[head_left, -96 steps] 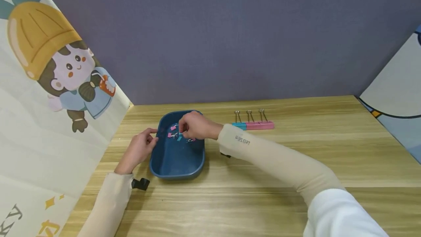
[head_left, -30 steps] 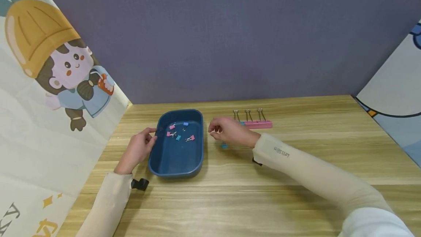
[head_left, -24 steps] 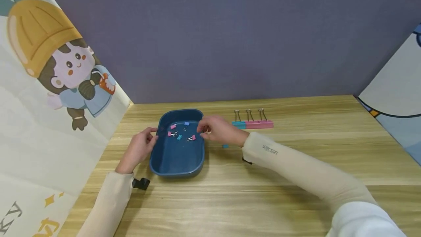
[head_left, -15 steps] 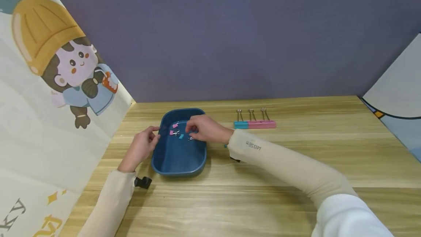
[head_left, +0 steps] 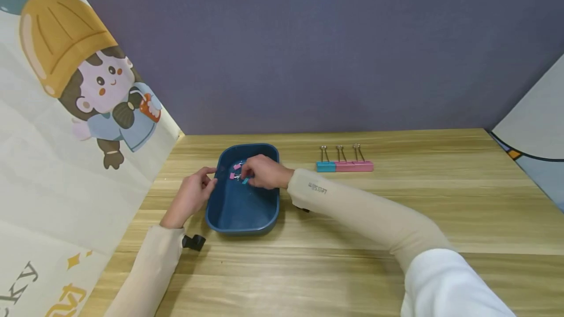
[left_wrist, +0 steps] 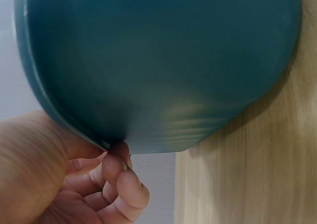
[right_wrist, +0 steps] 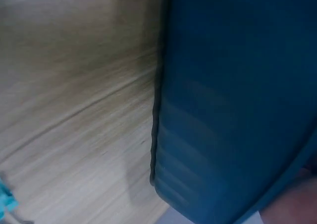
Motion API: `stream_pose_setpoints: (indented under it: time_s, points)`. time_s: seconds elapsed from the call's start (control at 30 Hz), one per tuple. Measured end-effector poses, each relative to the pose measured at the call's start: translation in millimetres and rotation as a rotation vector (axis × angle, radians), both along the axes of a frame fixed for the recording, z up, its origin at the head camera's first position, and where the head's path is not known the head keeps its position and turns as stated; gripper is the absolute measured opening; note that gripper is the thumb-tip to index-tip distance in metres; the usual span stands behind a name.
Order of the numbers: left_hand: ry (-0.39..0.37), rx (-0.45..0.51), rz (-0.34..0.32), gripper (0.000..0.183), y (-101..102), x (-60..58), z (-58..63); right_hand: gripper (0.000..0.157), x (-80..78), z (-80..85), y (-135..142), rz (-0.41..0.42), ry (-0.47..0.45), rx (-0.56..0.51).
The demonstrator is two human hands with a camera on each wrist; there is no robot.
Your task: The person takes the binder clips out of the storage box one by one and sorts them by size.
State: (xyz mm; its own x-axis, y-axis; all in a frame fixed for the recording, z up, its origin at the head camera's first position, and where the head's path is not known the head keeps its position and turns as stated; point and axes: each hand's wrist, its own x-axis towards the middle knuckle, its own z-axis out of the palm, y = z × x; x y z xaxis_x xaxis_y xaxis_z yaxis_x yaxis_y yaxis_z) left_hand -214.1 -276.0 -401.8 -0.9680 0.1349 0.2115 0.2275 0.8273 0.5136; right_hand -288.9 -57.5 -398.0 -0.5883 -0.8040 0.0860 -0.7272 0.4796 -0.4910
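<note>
A deep blue plastic tray sits on the wooden table. My left hand pinches its left rim between thumb and finger; the left wrist view shows the fingertips at the rim. Inside the tray are small binder clips, among them pink ones and a teal one. My right hand reaches over the right rim, its bent fingertips around the teal clip. Whether they grip it cannot be made out. That hand covers other clips. In the right wrist view only a bit of it shows, beyond the tray wall.
Right of the tray, a row of larger binder clips, one teal and the others pink, stands with handles up. Part of a small teal clip lies on the table in the right wrist view. A grey-purple panel rises behind.
My right hand has moved left from beside the tray, over the right rim and down to the clips. A small teal clip on the table appeared earlier near that hand. My left hand stays at the rim.
</note>
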Motion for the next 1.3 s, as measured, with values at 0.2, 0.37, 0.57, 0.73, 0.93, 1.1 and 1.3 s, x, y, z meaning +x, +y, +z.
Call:
stream_pose_setpoints:
  time_s: [0.2, 0.37, 0.57, 0.73, 0.93, 1.1, 1.3]
  points:
    - [-0.009, 0.002, -0.002, 0.029, -1, -0.2, -0.8, 0.018, -5.8, -3.5, -11, -0.038, -0.027, 0.101]
    - [0.008, 0.005, -0.009, 0.029, -1, 0.3, -1.0, 0.019, -7.7, -6.2, -19, -0.057, -0.043, 0.162]
    - [0.004, 0.006, -0.010, 0.029, 0, -0.5, -1.6, 0.014, -6.0, -9.0, -25, -0.050, -0.024, 0.189]
    - [-0.009, 0.007, -0.007, 0.029, -1, 0.1, -1.3, 0.009, -4.0, -11.4, -27, -0.037, 0.000, 0.198]
    - [-0.022, 0.004, -0.005, 0.030, -1, -0.6, -2.5, 0.012, -1.9, -11.6, -28, -0.037, 0.009, 0.202]
    - [-0.010, 0.004, -0.006, 0.030, 0, -0.5, -2.3, 0.012, -1.0, -8.7, -25, -0.031, 0.017, 0.175]
    - [0.037, 0.022, -0.008, 0.028, 0, 0.8, -2.3, 0.004, 1.5, 5.0, -16, -0.010, 0.002, 0.103]
